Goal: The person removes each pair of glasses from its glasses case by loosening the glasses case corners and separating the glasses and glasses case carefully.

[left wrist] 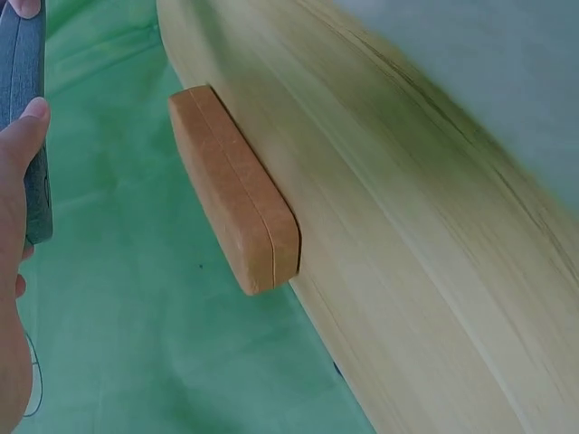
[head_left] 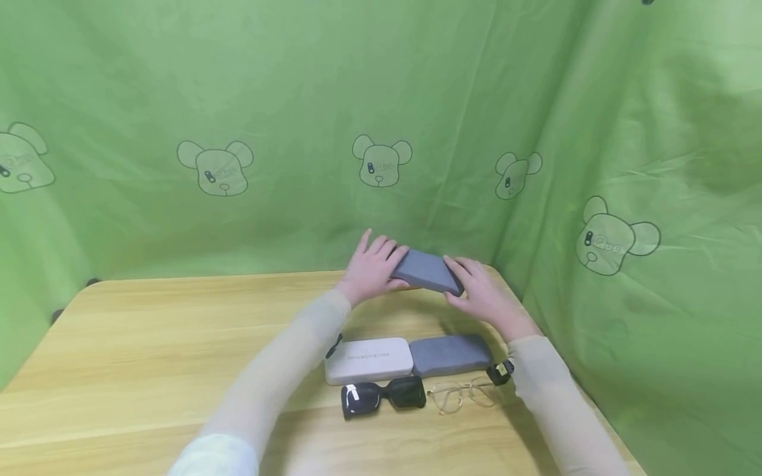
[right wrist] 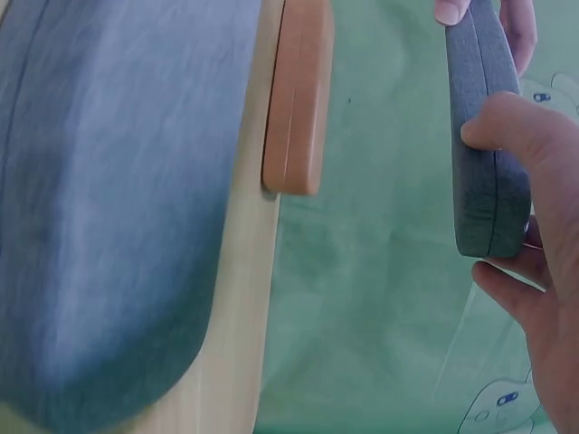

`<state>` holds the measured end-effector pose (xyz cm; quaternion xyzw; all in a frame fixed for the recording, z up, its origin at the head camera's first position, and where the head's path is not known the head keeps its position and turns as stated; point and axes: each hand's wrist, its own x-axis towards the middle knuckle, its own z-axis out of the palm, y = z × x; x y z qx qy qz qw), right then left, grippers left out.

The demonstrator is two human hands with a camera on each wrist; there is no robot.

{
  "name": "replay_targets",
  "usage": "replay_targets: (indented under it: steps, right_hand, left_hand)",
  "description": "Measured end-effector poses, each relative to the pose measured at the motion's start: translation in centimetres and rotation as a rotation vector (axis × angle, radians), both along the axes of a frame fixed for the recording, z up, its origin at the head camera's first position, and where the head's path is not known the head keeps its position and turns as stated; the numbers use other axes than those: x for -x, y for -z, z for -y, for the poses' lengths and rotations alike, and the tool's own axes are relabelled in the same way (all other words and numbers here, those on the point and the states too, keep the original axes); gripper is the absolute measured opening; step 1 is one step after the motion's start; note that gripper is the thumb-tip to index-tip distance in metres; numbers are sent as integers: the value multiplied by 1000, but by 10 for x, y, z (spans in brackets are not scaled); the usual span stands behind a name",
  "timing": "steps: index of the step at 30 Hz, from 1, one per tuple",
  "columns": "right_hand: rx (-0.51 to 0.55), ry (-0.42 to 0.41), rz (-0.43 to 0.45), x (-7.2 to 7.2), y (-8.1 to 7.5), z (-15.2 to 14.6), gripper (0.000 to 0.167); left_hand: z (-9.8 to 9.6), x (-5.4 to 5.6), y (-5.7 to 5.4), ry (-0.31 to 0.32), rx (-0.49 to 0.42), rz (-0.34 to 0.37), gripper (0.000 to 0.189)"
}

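Above the far part of the table, a closed grey-blue fabric glasses case (head_left: 427,271) is held between both hands. The left hand (head_left: 374,268) grips its left end, fingers over the top and thumb along the near edge. At the opposite end the right hand (head_left: 479,294) grips it; in the right wrist view its thumb (right wrist: 507,122) presses on the seam side. Below, a brown glasses case (left wrist: 231,190) lies shut on the table near the far edge, mostly hidden in the head view behind the held case.
Nearer the body, a white glasses case (head_left: 369,360) and a second grey-blue case (head_left: 451,354) lie side by side. In front of them are black sunglasses (head_left: 383,395) and thin-framed eyeglasses (head_left: 463,396). A green curtain (head_left: 297,218) stands behind and beside the wooden table (head_left: 149,357).
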<state>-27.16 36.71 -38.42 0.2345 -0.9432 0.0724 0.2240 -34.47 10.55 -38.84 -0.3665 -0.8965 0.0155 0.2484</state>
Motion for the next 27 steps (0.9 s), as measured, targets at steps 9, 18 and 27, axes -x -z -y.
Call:
replay_targets:
  steps: [9,18,27]
  right_hand:
    - [8,27,-29,-2,-8,25,80]
    - [-71,24,-134,-5,-15,48,79]
    - [-127,33,-229,-9,-14,74,79]
  left_hand:
    - [19,-13,-5,-15,-50,-46,79]
    - [39,-25,-7,-30,-115,-63,80]
    - [63,-40,-9,-38,-192,-77,80]
